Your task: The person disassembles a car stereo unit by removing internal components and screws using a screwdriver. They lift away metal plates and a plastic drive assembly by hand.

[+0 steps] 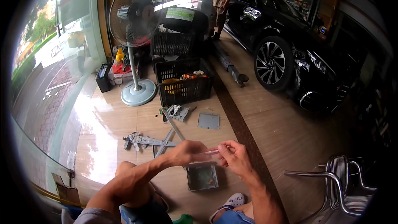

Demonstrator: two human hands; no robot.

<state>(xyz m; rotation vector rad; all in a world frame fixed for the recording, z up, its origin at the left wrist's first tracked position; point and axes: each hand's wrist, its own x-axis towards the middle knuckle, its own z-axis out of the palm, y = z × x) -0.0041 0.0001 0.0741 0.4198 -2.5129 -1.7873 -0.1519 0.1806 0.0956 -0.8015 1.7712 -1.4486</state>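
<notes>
In front of me, both hands meet on a thin reddish, partly clear piece [212, 151], too small and blurred to name its kind. My left hand [190, 153] has its fingers curled round one end. Thumb and fingers of my right hand [234, 156] pinch the other end. Just below them on the floor sits a grey open box [202, 184], with what looks like a circuit board inside. A flat grey plate [208, 121] lies beyond my hands. To the left rests a crossed metal arm mechanism [151, 141], partly hidden behind my left hand.
A broken grey-white part [177, 113] lies near a black crate [185, 87] of odds and ends. A standing fan [139, 93] is at the left, a metal chair [338, 182] at the right. Farther off are a black car [269, 25] and a standing person [223, 0].
</notes>
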